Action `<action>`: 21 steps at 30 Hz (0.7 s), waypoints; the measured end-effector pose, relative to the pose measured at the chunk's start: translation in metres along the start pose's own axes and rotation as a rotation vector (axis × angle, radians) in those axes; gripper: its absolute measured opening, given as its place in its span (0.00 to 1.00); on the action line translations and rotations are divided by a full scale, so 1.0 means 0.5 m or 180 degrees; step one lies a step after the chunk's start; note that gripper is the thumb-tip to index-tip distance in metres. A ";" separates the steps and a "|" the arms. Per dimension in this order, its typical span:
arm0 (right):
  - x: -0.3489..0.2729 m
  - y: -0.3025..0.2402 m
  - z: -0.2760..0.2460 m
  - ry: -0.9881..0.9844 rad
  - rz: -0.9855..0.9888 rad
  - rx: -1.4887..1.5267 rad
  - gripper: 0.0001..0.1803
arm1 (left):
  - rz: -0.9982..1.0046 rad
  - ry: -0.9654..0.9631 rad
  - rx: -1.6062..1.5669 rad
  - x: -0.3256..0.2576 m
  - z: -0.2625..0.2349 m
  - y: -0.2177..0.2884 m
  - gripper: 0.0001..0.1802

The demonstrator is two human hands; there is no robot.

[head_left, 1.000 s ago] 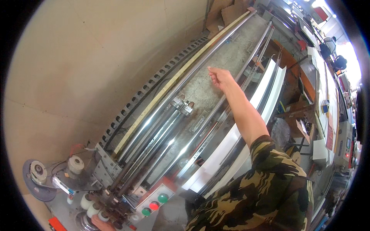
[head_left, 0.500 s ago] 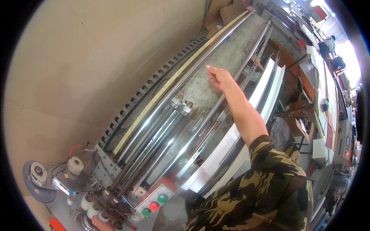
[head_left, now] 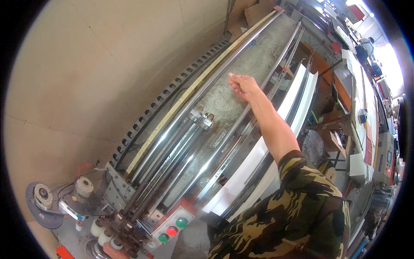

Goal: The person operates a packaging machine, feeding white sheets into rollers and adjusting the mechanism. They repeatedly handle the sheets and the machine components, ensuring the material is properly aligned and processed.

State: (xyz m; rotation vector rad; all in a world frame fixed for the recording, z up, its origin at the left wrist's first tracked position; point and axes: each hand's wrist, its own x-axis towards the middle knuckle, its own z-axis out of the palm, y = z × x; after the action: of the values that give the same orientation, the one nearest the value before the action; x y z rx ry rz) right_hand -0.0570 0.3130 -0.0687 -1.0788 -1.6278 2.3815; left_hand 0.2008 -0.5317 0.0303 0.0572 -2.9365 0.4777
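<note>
At the lower edge, the left hand (head_left: 114, 251) is mostly cut off; it seems to touch the rightmost of 3 white rollers (head_left: 105, 236), and I cannot tell how its fingers close. Just right of the rollers sits a control box (head_left: 171, 222) with 2 green buttons and 1 red. Beyond it, a left polished rod (head_left: 162, 138) and a right polished rod (head_left: 239, 121) run lengthwise from lower left to upper right. Between them, 2 metal end blocks (head_left: 201, 118) lie to the lower left of the right hand (head_left: 241, 85). That hand hangs over the metal bed (head_left: 258, 52), narrowed to a pinch; anything thin inside it is too small to tell. The left rod lies just left of its fingertips; the right rod passes under the wrist, crossed by the forearm. The right hand is nearer the rods' middle, the left nearer their close end.
</note>
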 end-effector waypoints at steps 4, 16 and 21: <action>-0.004 -0.003 0.008 0.0098 -0.0076 -0.0044 0.15 | -0.0074 -0.0042 -0.0155 0.000 -0.008 0.008 0.17; -0.053 0.045 0.026 -0.0612 -0.0043 0.0499 0.08 | 0.0048 0.0021 -0.0293 0.021 -0.045 0.044 0.15; -0.077 0.060 0.037 -0.0899 0.0246 0.0531 0.10 | 0.0531 0.0429 0.0082 0.007 -0.024 0.013 0.16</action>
State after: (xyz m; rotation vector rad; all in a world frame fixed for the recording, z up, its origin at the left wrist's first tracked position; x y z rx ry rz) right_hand -0.0290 0.2691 -0.0706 -0.8223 -1.4469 2.7689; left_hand 0.1988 -0.5218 0.0398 -0.2100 -2.8153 0.5213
